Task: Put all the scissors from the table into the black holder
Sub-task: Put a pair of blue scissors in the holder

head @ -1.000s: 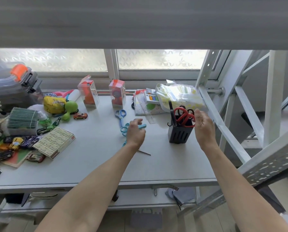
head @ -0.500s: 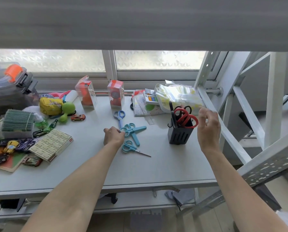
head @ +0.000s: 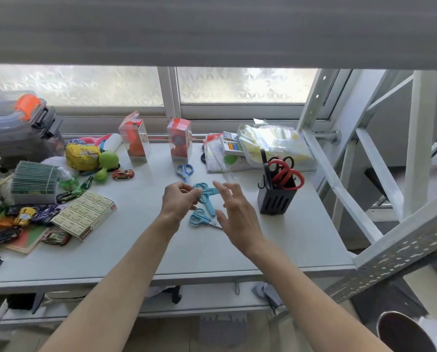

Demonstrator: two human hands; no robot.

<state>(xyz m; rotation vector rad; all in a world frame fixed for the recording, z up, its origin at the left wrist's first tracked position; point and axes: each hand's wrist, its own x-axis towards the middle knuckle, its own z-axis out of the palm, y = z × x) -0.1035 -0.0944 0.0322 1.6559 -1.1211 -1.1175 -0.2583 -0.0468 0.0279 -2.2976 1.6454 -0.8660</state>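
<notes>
The black holder (head: 275, 202) stands on the grey table (head: 136, 250) at the right, with red-handled scissors (head: 286, 174) and a black pair in it. Three blue pairs lie at mid-table. One blue pair (head: 185, 170) is farthest back. The teal scissors (head: 209, 197) are in the middle, and small blue scissors (head: 199, 218) lie nearest me. My left hand (head: 177, 202) pinches the handle rings of the teal scissors. To their right, my right hand (head: 234, 212) hovers with fingers spread, holding nothing, and hides the tips of the small blue scissors.
Toy cars, a box of small packs (head: 85, 214), a green card stack (head: 34, 177) and a yellow pouch crowd the table's left. Two clear toy boxes (head: 179, 139) and a plastic bag (head: 273, 141) stand at the back. A white metal frame (head: 339, 179) slants past the right edge.
My left hand moved right and closed on the teal scissors. My right hand left the holder and swung left to the scissors, fingers spread.
</notes>
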